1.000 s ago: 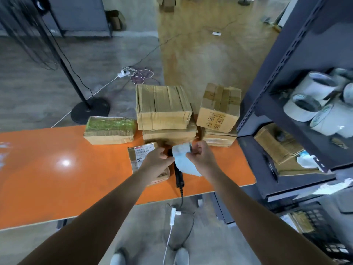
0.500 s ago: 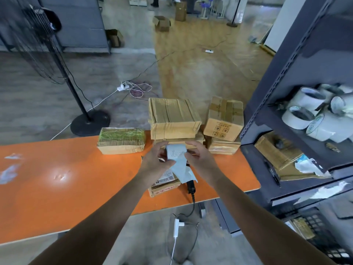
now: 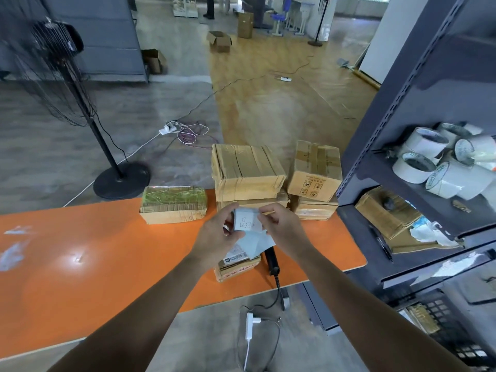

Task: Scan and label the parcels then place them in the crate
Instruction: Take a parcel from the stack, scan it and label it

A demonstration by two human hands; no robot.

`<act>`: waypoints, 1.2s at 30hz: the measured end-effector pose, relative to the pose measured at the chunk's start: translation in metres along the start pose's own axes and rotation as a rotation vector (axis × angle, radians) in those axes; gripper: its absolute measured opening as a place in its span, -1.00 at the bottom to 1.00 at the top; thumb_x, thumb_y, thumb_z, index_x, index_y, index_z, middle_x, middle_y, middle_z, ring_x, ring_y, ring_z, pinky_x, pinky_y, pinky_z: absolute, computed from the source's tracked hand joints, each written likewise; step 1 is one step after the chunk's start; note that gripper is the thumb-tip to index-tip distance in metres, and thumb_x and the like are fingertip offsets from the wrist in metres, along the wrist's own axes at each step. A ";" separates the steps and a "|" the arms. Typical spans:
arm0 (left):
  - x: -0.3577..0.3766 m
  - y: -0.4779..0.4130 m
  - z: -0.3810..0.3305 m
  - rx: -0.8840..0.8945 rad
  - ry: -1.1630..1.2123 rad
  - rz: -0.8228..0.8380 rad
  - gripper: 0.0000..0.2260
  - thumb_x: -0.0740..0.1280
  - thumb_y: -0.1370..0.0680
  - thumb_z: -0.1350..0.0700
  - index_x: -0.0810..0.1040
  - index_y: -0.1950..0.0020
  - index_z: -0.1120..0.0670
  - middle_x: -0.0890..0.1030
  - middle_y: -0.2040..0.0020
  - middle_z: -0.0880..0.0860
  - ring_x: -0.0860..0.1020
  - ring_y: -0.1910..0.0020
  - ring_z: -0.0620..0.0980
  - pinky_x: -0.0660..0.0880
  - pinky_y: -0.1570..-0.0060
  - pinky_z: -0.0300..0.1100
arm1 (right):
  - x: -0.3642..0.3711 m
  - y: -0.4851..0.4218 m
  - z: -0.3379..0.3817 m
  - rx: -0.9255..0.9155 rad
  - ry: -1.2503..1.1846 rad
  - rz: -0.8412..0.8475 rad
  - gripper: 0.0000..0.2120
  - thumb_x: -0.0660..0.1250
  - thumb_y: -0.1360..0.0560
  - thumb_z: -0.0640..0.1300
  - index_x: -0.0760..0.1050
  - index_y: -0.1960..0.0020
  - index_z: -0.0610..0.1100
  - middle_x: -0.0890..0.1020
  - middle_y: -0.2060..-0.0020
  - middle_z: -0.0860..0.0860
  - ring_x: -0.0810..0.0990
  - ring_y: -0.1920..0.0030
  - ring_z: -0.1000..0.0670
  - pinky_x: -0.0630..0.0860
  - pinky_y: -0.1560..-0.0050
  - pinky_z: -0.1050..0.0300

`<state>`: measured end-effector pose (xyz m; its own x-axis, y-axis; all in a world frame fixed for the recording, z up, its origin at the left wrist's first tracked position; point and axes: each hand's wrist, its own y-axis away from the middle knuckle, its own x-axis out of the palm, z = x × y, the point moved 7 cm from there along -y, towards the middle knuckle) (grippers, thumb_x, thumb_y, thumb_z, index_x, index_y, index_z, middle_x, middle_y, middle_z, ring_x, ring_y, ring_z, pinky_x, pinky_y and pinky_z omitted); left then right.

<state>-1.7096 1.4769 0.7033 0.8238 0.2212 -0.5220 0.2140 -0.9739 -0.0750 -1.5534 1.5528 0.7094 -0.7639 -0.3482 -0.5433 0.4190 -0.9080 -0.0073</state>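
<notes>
Orange tabletop point(image 3: 80, 264) spreads across a warehouse floor, with a dark metal rack point(image 3: 402, 130) at its right end. Above the table's near edge, the left hand point(image 3: 217, 234) and right hand point(image 3: 281, 229) each pinch a small white label point(image 3: 245, 222) with handwritten marks between thumb and fingertips. A pale blue backing sheet point(image 3: 257, 242) hangs below it. Beneath the hands lies a small cardboard parcel point(image 3: 236, 267) with a printed sticker, and a black handheld scanner point(image 3: 271, 260) lies just beside it on the right. Taped cardboard boxes point(image 3: 247, 170) are stacked along the far edge, with a green-topped flat parcel point(image 3: 173, 204) to their left. A black gridded crate point(image 3: 451, 331) sits low at the right, below the rack's shelves.
</notes>
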 end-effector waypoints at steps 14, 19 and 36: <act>0.004 -0.010 -0.003 -0.004 -0.027 0.038 -0.40 0.37 -0.56 0.11 0.21 -0.55 -0.03 0.49 -0.08 -0.12 0.47 0.01 -0.15 0.37 0.10 -0.42 | -0.007 -0.003 0.003 0.074 -0.077 0.030 -0.86 0.39 -0.54 0.00 0.53 -0.08 0.05 0.68 0.18 0.12 0.62 0.22 0.21 0.54 0.24 0.28; 0.006 -0.013 -0.001 -0.016 -0.053 0.053 -0.39 0.37 -0.55 0.10 0.20 -0.55 -0.04 0.50 -0.06 -0.14 0.50 0.05 -0.22 0.44 0.11 -0.31 | -0.008 -0.004 0.005 0.044 -0.030 0.003 -0.96 0.34 -0.57 -0.03 0.51 -0.01 0.06 0.66 0.28 0.08 0.63 0.25 0.11 0.60 0.16 0.04; 0.030 -0.034 -0.009 -0.233 0.219 0.069 -0.91 0.17 -0.66 0.06 0.41 0.03 -0.01 0.41 0.28 0.08 0.29 0.46 -0.06 0.31 0.45 -0.24 | -0.018 0.006 -0.018 0.236 -0.441 0.140 -0.84 0.15 -0.67 0.04 0.40 -0.23 0.16 0.68 -0.05 -0.07 0.71 -0.01 -0.01 0.63 0.01 0.08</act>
<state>-1.6869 1.5171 0.6980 0.9284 0.1847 -0.3223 0.2470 -0.9550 0.1643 -1.5286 1.5582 0.7042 -0.8642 -0.4888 -0.1194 0.4485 -0.8559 0.2576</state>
